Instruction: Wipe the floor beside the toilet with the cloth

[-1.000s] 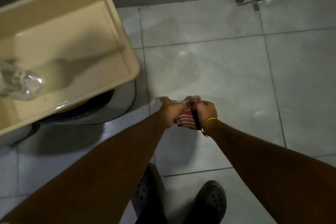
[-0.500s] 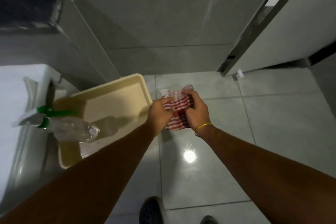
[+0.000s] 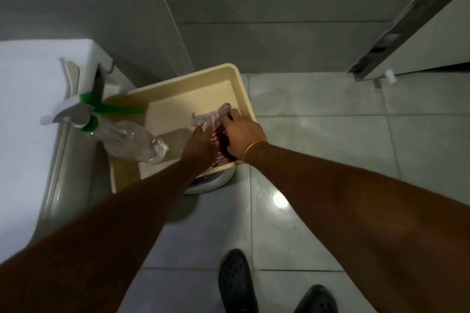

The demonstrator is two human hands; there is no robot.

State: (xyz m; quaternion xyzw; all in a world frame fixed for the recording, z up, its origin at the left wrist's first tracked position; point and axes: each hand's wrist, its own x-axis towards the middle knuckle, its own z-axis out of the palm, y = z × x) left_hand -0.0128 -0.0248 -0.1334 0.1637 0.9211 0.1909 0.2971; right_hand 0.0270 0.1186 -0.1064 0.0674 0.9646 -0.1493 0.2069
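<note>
Both hands, the left hand [image 3: 201, 143] and right hand [image 3: 240, 134], are now gripping the red-striped cloth [image 3: 216, 122] over the beige tray [image 3: 178, 89], having lifted it off the floor [image 3: 330, 160], suggesting wiping is paused or finished.

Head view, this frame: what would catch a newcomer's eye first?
Both hands meet at the centre, left hand and right hand gripping a red-and-white striped cloth over the right end of a cream plastic tray. At the tray's left end lies a clear spray bottle with a green collar, next to a white fixture. A bright glare spot marks the grey floor tiles below the right forearm.
</note>
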